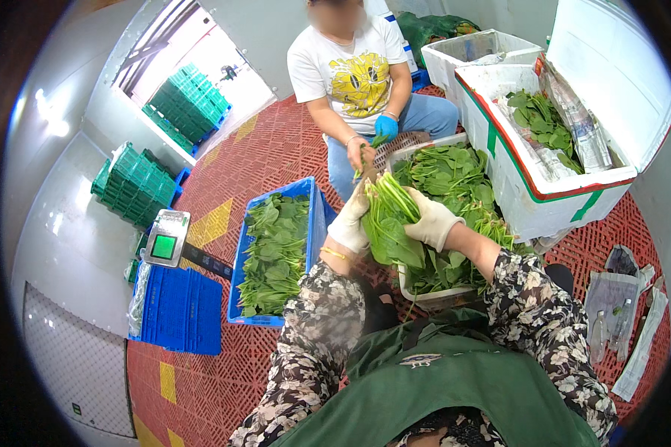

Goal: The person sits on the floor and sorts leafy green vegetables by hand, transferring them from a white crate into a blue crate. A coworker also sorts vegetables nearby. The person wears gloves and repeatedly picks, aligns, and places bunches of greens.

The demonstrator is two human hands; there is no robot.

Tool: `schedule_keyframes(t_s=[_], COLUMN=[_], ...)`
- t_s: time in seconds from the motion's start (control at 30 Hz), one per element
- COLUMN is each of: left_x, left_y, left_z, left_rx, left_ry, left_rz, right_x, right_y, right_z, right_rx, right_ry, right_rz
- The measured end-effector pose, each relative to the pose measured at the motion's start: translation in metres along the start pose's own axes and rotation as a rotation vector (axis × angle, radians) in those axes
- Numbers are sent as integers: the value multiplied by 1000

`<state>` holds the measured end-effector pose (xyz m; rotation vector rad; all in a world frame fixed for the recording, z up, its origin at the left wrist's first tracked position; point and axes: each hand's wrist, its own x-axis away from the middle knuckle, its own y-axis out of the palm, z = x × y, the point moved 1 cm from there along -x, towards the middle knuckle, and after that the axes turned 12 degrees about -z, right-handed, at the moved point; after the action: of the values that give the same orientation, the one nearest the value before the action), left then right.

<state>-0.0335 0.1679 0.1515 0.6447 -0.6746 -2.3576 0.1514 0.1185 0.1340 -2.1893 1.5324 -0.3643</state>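
Observation:
A bunch of spinach (391, 223) is gripped between my two hands, its pale stem ends up and its leaves hanging down. My left hand (351, 220), in a white glove, clasps the bunch from the left side. From the right, my right hand (431, 219), gloved the same way, presses around the stems. Just below and beyond them is a white crate (416, 299) heaped with more spinach (447, 173). To the left of my hands stands a blue plastic crate (315, 223) holding spinach (277, 251) laid in rows.
Opposite sits a co-worker (363, 78), holding some greens. At right is an open foam box (553, 207) with newspaper and greens inside. A digital scale display (166, 239) stands by blue crates (184, 310). Plastic bottles (599, 335) lie on the red grated floor (246, 385).

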Motion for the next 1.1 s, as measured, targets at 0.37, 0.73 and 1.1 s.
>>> schedule_keyframes(t_s=[0.37,0.73,1.1], left_x=[-19,-14,-24], left_y=[-13,-40,-17], left_z=[6,34,1], left_rx=[-445,-401,-472], left_ry=[-70,412,272], left_rz=[191,530,587], right_x=[7,60,27], right_y=[-4,32,26], right_z=[-11,-5,-28], right_rx=[265,-1145,124], right_ry=[79,131,-104], right_rz=[-79,-137,330])
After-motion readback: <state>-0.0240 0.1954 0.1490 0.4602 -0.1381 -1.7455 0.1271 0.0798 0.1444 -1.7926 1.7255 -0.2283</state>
